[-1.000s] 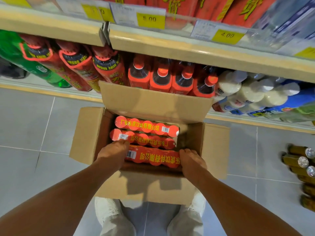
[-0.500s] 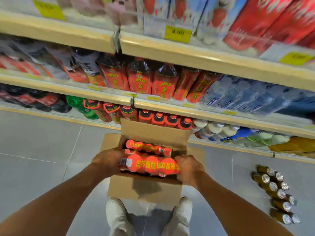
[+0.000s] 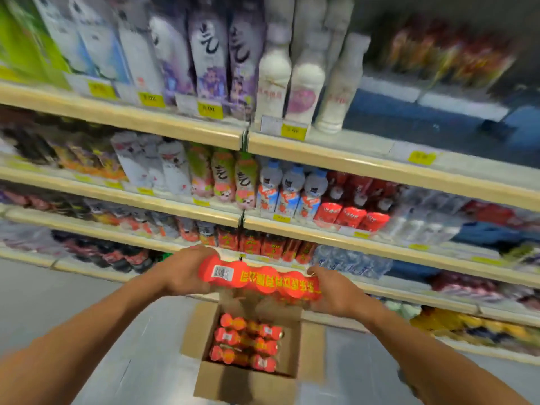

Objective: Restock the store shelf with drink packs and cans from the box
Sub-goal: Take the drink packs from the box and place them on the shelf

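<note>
Item: red shrink-wrapped drink pack (image 3: 260, 280), held level above the open box (image 3: 242, 387), in front of a lower shelf edge (image 3: 409, 251), left hand (image 3: 178, 276) and right hand (image 3: 336, 293) each clasping one end; probably fairly heavy, film slippery and yielding, best supported at both ends.

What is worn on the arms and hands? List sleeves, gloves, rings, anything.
Nothing worn shows. The left hand and the right hand are bare: no gloves, no rings that can be made out. Both forearms are bare to the picture's edge, with no sleeve in view.
</note>
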### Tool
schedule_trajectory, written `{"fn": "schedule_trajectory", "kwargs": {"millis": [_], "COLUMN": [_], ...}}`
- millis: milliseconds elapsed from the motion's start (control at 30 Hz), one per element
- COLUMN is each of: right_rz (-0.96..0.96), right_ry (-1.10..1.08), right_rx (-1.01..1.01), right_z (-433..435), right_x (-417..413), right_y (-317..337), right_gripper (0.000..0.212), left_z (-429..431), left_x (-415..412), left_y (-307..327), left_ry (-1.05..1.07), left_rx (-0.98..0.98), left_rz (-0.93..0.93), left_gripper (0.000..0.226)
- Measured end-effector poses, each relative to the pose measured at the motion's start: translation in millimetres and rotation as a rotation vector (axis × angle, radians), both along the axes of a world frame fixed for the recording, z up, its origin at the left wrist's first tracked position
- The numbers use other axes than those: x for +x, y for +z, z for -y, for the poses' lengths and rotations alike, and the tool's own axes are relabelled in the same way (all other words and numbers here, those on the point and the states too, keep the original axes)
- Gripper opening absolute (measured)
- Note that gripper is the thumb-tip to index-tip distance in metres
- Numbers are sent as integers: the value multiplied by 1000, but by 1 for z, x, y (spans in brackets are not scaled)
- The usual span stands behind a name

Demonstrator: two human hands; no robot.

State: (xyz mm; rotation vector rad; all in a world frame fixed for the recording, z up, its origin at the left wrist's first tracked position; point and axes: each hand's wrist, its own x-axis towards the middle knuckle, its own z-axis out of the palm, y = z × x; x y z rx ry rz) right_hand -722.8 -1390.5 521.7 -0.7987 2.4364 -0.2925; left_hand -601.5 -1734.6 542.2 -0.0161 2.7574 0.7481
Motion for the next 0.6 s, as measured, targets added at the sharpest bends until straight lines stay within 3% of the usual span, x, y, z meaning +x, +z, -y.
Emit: {"fn": "schedule_trajectory", "kwargs": {"millis": [100,300,600], "right_rz": [40,23,52], "right_ry": [-118,-418,-704], "right_rx": [-154,-626,-1077], "right_z": [-5,-9,15], "right_x": [0,8,3], "right_y": [57,135,192], "right_gripper": [75,68,56], "left_z": [17,38,40], "left_x": [9,24,16], "left_y": [58,124,172], "left_ry": [106,311,261], "left_rx": [125,468,549], "left_rz": [-70,-314,-481], "left_gripper": [53,60,64]}}
